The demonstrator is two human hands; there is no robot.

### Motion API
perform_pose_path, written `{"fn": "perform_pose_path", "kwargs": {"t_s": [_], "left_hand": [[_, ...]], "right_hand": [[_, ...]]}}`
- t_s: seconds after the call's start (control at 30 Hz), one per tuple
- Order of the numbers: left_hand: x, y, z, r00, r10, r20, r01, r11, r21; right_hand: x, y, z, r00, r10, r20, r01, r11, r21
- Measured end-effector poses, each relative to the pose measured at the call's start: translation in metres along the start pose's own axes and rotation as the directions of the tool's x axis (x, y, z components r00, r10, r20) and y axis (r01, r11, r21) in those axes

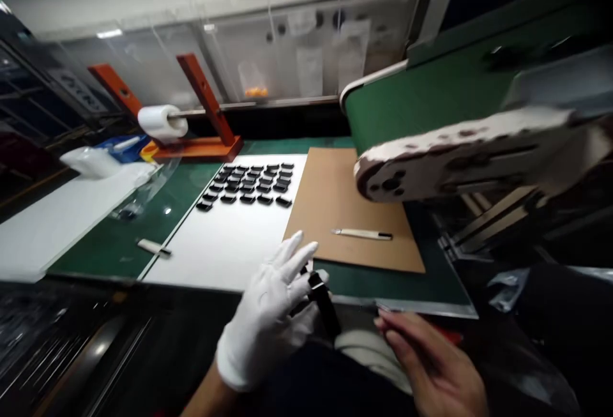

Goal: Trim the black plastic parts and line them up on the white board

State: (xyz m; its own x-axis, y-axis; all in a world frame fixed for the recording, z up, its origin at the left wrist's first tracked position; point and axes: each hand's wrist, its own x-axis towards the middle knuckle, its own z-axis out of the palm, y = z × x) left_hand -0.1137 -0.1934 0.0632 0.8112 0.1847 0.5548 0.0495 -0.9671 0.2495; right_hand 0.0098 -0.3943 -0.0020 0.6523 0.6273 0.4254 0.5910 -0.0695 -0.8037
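My left hand [268, 308], in a white glove, grips a black plastic part [324, 302] near the table's front edge, thumb below and fingers raised around it. My right hand [433, 359] is bare and lies to the right of that part, apart from it. Its thumb and fingertips are pinched on a thin, dark sliver too small to name. Several small black parts [248, 187] lie in rows on a white sheet [215, 244] beyond my left hand. On the brown cardboard [311, 212] rests a craft knife [364, 234] with a pale handle.
A second pale-handled tool [153, 248] lies on the green table [105, 254]. Behind it, an orange stand [205, 104] carries a white film roll [163, 122]. At the right, a green conveyor belt [431, 104] overhangs the cardboard. White sheeting [62, 212] spreads at the left.
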Motion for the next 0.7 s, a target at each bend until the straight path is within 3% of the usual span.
{"fn": "perform_pose_path", "kwargs": {"t_s": [0.07,0.17,0.27,0.37,0.5,0.63,0.7], "left_hand": [[-0.027,0.008,0.016,1.000,-0.022,-0.007,0.022,1.000,-0.014],[-0.038,0.014,0.030,0.999,-0.040,0.002,0.040,0.999,-0.027],[-0.033,0.017,0.031,0.994,-0.018,0.111,0.018,1.000,-0.005],[-0.029,0.021,0.032,0.973,0.014,0.230,-0.017,1.000,0.012],[-0.027,0.023,0.041,0.950,0.043,0.308,-0.035,0.999,-0.031],[-0.029,0.017,0.047,0.937,0.004,0.350,0.052,0.987,-0.152],[-0.036,0.011,0.047,0.935,-0.078,0.346,0.171,0.954,-0.245]], "right_hand": [[0.012,-0.010,0.012,0.990,0.008,0.142,-0.025,0.992,0.123],[0.020,-0.020,0.023,0.945,0.061,0.322,-0.125,0.975,0.183],[0.017,-0.020,0.026,0.945,0.134,0.297,-0.191,0.966,0.174],[0.015,-0.013,0.025,0.957,0.129,0.259,-0.171,0.974,0.145],[0.018,-0.006,0.023,0.929,0.103,0.356,-0.169,0.973,0.159],[0.016,0.002,0.024,0.900,0.258,0.350,-0.342,0.918,0.202],[0.012,0.008,0.024,0.869,0.406,0.283,-0.484,0.815,0.318]]}}
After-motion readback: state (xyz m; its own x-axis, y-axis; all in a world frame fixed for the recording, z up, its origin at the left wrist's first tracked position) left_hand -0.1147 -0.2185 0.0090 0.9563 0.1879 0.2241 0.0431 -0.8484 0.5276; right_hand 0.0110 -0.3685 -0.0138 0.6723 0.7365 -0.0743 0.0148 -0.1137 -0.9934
